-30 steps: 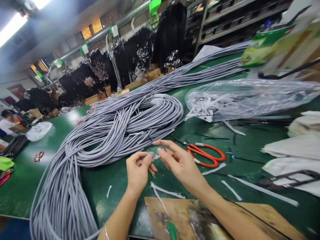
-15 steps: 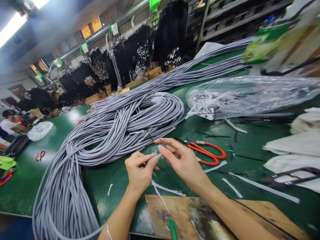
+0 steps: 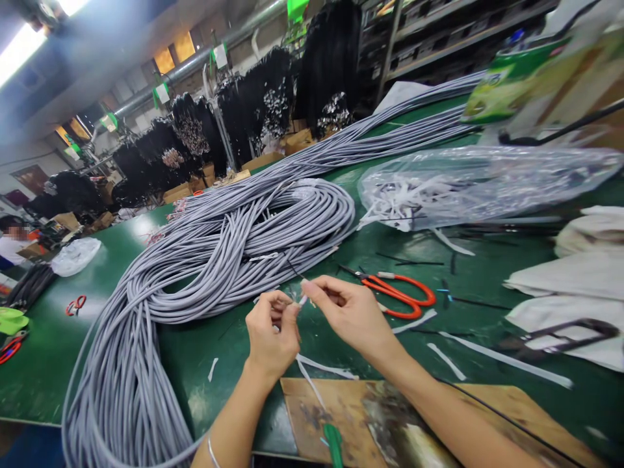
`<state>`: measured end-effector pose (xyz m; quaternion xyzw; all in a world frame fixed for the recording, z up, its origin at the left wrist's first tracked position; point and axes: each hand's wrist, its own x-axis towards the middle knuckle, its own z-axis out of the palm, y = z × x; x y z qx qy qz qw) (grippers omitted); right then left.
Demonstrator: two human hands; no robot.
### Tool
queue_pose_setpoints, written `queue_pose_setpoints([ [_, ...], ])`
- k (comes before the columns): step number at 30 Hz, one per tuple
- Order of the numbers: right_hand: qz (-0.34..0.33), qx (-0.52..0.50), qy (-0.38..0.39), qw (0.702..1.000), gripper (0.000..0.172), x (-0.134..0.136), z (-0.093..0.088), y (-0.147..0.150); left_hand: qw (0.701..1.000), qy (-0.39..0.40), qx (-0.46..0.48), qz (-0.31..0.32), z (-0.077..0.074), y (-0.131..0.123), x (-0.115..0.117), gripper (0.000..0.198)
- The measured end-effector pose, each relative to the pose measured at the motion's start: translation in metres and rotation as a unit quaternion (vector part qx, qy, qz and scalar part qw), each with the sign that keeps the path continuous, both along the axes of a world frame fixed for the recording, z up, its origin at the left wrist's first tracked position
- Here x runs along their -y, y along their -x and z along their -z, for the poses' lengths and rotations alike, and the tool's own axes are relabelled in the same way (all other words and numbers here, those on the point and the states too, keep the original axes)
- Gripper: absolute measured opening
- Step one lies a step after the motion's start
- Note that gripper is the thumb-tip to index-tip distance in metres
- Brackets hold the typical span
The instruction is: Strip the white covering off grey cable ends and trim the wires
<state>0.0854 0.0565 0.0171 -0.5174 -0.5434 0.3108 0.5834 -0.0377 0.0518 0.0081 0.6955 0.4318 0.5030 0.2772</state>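
Observation:
My left hand (image 3: 273,325) and my right hand (image 3: 348,309) meet over the green table, thumbs and forefingers pinched together. Between their fingertips is a short whitish tube-like piece (image 3: 303,299), too small to make out fully. A thin dark strand (image 3: 293,266) runs up from the right fingertips toward the cables. Just beyond the hands lies a big coiled bundle of grey cables (image 3: 219,260). Orange-handled scissors (image 3: 404,296) rest to the right of my right hand. White strips (image 3: 326,369) lie on the table below the hands.
A clear plastic bag (image 3: 487,185) with white strips lies at the back right. White gloves (image 3: 550,279) and dark snips (image 3: 565,338) are at the right. A wooden board (image 3: 312,409) with a green-handled tool (image 3: 333,442) sits near the front edge. A person (image 3: 12,240) is far left.
My right hand's fingers have curled in closer around the small whitish piece; its forefinger was stretched out before. Both hands stay nearly in place. The view has shifted slightly.

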Motion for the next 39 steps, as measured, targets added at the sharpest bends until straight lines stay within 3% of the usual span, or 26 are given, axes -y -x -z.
queue_pose_setpoints([
  [5, 0.001, 0.026, 0.004, 1.0, 0.04, 0.0, 0.001, 0.0, 0.993, -0.093, -0.074, -0.016, -0.006, 0.002, -0.001, 0.004],
  [10, 0.014, 0.06, -0.003, 0.998, 0.04, 0.0, 0.002, 0.001, 0.991, -0.106, -0.087, -0.011, -0.002, 0.003, -0.004, 0.005],
  [18, 0.011, 0.064, 0.018, 0.998, 0.043, -0.006, 0.008, -0.003, 0.992, 0.067, -0.042, 0.097, -0.013, 0.008, -0.009, 0.005],
  [24, 0.013, -0.002, 0.036, 0.999, 0.044, -0.008, 0.006, -0.005, 0.956, 0.205, 0.108, 0.181, -0.017, 0.008, -0.009, 0.024],
  [29, -0.11, -0.138, 0.033, 0.984, 0.032, 0.001, -0.008, -0.002, 0.927, 0.257, 0.209, 0.177, -0.021, 0.01, -0.014, 0.052],
  [32, -0.174, -0.187, 0.046, 0.966, 0.031, 0.004, -0.01, -0.001, 0.921, 0.263, 0.232, 0.169, -0.02, 0.011, -0.016, 0.057],
  [39, -0.082, -0.207, 0.107, 0.969, 0.036, -0.003, -0.001, -0.001, 0.942, 0.23, 0.219, 0.105, -0.015, 0.004, -0.012, 0.041],
])
